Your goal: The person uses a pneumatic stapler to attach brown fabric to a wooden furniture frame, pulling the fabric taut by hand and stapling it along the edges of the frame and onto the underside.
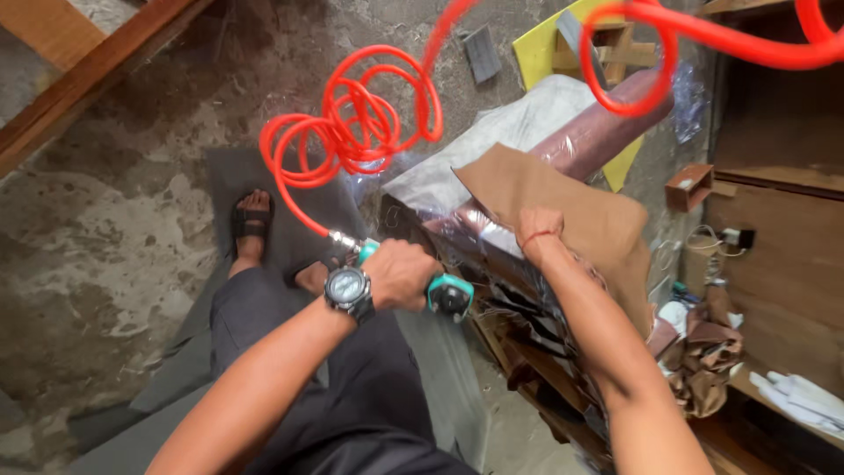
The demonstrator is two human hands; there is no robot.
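Note:
My left hand [400, 274] is wrapped around the grip of a teal and black air stapler [448, 295], a watch on its wrist. A coiled orange air hose [352, 123] runs from the tool's metal fitting up and away across the floor. My right hand [541, 230], a red thread around its wrist, presses down on a sheet of brown leatherette [563, 198] that lies over a wooden frame [527, 352]. The stapler's nose sits just left of that frame's edge.
A roll of maroon material in clear plastic [598, 132] lies behind the sheet. Brown offcuts [703, 352] are piled at the right beside a wooden cabinet [782, 220]. Yellow foam [541, 48] and wood scraps lie at the back. My sandalled foot [251, 224] rests on grey matting.

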